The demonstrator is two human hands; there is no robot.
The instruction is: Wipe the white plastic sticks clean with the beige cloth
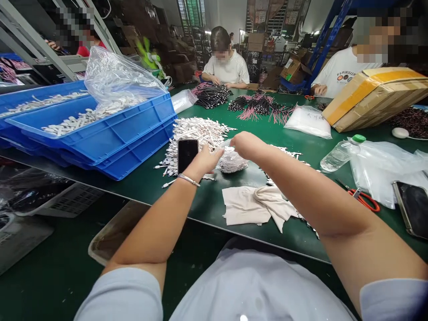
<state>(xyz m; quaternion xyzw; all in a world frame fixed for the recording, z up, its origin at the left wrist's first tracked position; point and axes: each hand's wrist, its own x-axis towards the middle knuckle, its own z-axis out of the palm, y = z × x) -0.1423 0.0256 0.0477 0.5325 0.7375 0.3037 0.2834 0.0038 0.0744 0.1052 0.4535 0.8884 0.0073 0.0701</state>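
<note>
Okay, one clear bag [233,162] looks filled, heaps of white pieces [197,129] left loose
It's mid-table [207,198], left hand [204,159] and right hand [248,145] close together, both pinching its top; can't tell if it's closed. Also two phones [187,154], one bottle [338,155], one pair of scissors [367,200] at right; white pieces, too many to count.

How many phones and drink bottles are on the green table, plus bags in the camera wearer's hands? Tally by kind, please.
Phones: 2
Drink bottle: 1
Clear bag at the left hand and right hand: 1
Total: 4
</note>
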